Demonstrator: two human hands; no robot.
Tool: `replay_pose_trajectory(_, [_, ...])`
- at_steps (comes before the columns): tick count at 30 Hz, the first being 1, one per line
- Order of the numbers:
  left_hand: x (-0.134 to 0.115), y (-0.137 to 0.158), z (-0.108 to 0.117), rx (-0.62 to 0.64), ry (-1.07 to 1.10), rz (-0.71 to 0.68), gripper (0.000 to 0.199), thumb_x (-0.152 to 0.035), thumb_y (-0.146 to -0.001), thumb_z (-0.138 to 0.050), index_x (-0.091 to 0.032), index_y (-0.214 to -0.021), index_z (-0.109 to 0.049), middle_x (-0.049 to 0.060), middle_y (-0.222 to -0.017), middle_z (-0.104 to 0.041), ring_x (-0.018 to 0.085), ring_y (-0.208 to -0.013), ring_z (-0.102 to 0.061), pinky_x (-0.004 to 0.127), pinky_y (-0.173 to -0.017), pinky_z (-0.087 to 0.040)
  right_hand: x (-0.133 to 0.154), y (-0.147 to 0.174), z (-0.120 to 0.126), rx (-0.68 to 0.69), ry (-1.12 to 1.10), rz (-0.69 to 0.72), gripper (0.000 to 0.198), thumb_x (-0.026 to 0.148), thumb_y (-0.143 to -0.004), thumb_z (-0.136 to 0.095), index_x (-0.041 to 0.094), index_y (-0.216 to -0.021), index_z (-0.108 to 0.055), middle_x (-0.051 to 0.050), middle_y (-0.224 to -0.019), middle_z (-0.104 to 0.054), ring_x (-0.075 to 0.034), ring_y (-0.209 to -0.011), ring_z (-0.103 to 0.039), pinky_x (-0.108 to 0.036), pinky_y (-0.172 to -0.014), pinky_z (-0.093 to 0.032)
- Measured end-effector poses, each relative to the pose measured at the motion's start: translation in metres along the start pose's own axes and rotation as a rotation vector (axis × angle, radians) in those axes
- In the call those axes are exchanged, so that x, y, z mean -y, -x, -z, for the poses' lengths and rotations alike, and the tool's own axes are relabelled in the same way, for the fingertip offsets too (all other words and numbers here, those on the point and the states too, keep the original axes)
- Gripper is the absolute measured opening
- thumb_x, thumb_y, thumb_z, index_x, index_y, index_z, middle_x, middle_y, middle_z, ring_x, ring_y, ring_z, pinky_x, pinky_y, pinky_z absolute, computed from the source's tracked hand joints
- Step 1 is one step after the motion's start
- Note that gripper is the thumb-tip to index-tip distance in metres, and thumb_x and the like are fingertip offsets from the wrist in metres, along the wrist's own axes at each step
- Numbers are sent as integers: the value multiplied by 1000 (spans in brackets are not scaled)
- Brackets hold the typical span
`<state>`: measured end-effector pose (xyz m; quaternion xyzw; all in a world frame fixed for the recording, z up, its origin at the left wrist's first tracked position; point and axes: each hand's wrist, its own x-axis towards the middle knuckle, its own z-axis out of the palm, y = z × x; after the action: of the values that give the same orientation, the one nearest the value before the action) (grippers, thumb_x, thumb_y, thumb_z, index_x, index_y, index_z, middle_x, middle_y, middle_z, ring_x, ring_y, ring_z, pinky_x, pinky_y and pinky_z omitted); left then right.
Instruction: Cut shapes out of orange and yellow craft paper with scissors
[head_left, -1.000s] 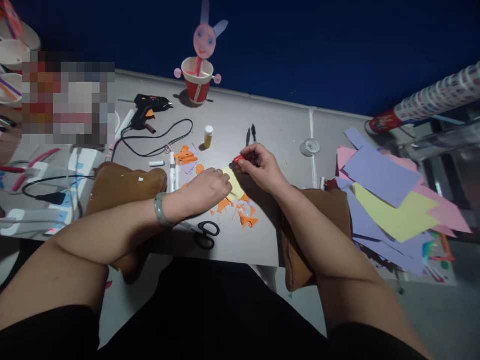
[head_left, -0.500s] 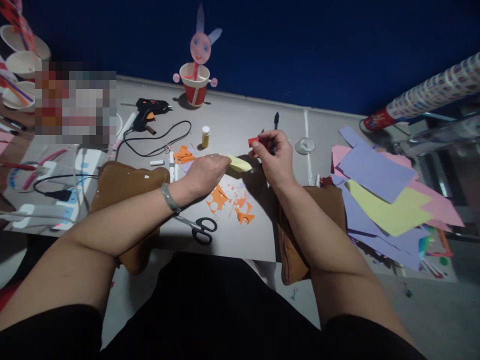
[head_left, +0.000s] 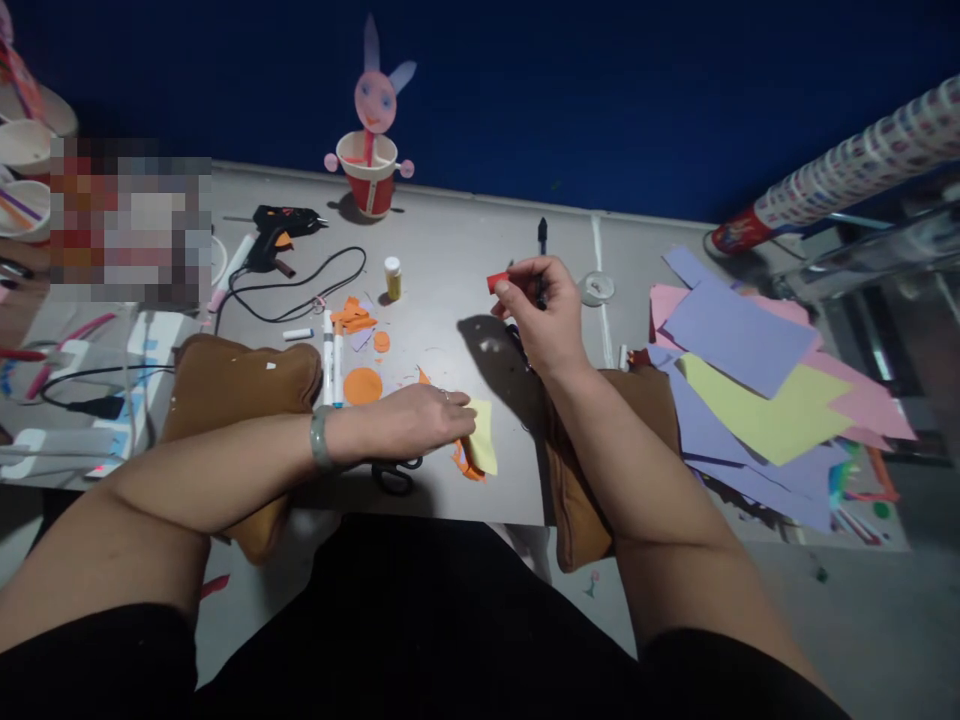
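Observation:
My left hand [head_left: 427, 418] is low over the table with its fingers closed on a small piece of yellow paper [head_left: 484, 440]. Beneath and beside that paper are orange paper scraps [head_left: 471, 470]. Black-handled scissors [head_left: 393, 480] lie partly hidden behind my left wrist. Raised above the table, my right hand [head_left: 551, 315] pinches a small red cylindrical piece [head_left: 496, 282] between thumb and fingers. A black pen [head_left: 542, 236] shows just behind this hand, and a dark loop, partly covered, is below it. Left of my left hand lies an orange paper disc [head_left: 363, 386].
A paper cup with a rabbit figure [head_left: 373, 190], a glue gun [head_left: 274, 235] and a small yellow bottle [head_left: 394, 280] stand or lie behind. White markers [head_left: 328, 355] are at left, coloured paper sheets [head_left: 739, 335] and a tape roll [head_left: 598, 288] at right. Brown cushions [head_left: 240, 385] flank the front.
My left hand has moved down toward the table's front edge with the yellow paper, over the orange scraps. My right hand stays nearly in place with the red piece. The view has shifted slightly.

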<state>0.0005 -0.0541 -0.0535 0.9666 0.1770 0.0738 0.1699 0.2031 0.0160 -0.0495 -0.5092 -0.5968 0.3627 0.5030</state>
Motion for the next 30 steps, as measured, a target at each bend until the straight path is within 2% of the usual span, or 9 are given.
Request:
replay_pose_trajectory(3, [5, 2, 10, -105, -79, 35, 25, -13, -98, -41, -16, -106, -65, 11, -112, -72, 18, -105, -66, 31, -84, -56, 5, 1, 0, 13, -23, -3, 36, 55, -85, -70, 26, -97, -52, -1, -86, -64, -14, -71, -62, -32, -66, -56])
replay_pose_trajectory(5, [15, 2, 19, -208, -150, 153, 28, -12, -98, -41, -14, -113, -64, 12, -124, -69, 21, -116, -64, 35, -93, -55, 7, 1, 0, 47, -17, -6, 35, 54, -85, -70, 26, -96, -52, -1, -85, -64, -15, -71, -62, -32, -64, -55])
replay_pose_trajectory(7, [23, 2, 26, -235, -209, 247, 28, -12, -98, -41, -13, -113, -64, 14, -127, -68, 24, -120, -61, 37, -91, -54, 7, 2, 0, 93, 4, -14, 33, 51, -84, -71, 26, -95, -53, -1, -85, -65, -15, -71, -62, -31, -63, -54])
replay_pose_trajectory(10, [30, 2, 29, -79, -260, 314, 24, -12, -96, -43, -12, -98, -67, 15, -111, -71, 28, -108, -62, 38, -79, -52, 7, 2, -1, 160, 51, -17, 28, 43, -81, -74, 24, -92, -55, -1, -83, -65, -15, -69, -61, -31, -63, -52])
replay_pose_trajectory(13, [26, 0, 29, 33, -265, 309, 22, -12, -95, -44, -11, -91, -66, 14, -96, -69, 28, -96, -60, 38, -77, -47, 6, 5, -3, 215, 152, 11, 21, 33, -78, -73, 23, -89, -58, -1, -82, -67, -15, -69, -60, -31, -65, -51])
replay_pose_trajectory(17, [9, 0, 28, 44, -264, 310, 26, -17, -99, -42, -9, -101, -66, 16, -103, -68, 29, -101, -59, 40, -82, -45, 6, 9, -6, 281, 307, 80, 15, 28, -80, -70, 22, -90, -61, -1, -84, -70, -14, -65, -57, -31, -67, -50])
replay_pose_trajectory(19, [3, 1, 25, 83, -252, 299, 31, -29, -101, -44, -8, -111, -65, 17, -111, -67, 32, -106, -59, 43, -87, -45, 6, 11, -8, 309, 351, 113, 12, 27, -81, -69, 22, -90, -62, -1, -85, -71, -14, -64, -57, -30, -67, -49])
replay_pose_trajectory(24, [3, 8, 13, 160, -280, 222, 74, -59, -93, -55, 0, -138, -52, 30, -146, -49, 43, -135, -45, 52, -110, -32, 2, 12, -12, 377, 396, 147, 9, 25, -83, -66, 22, -91, -63, -2, -85, -71, -14, -65, -58, -31, -67, -48])
replay_pose_trajectory(30, [8, 11, 14, 204, -243, 182, 73, -63, -91, -56, -5, -135, -56, 26, -147, -51, 38, -138, -45, 49, -117, -25, -3, 15, -19, 414, 453, 182, 7, 25, -85, -64, 23, -92, -63, -2, -83, -70, -15, -68, -58, -31, -68, -48])
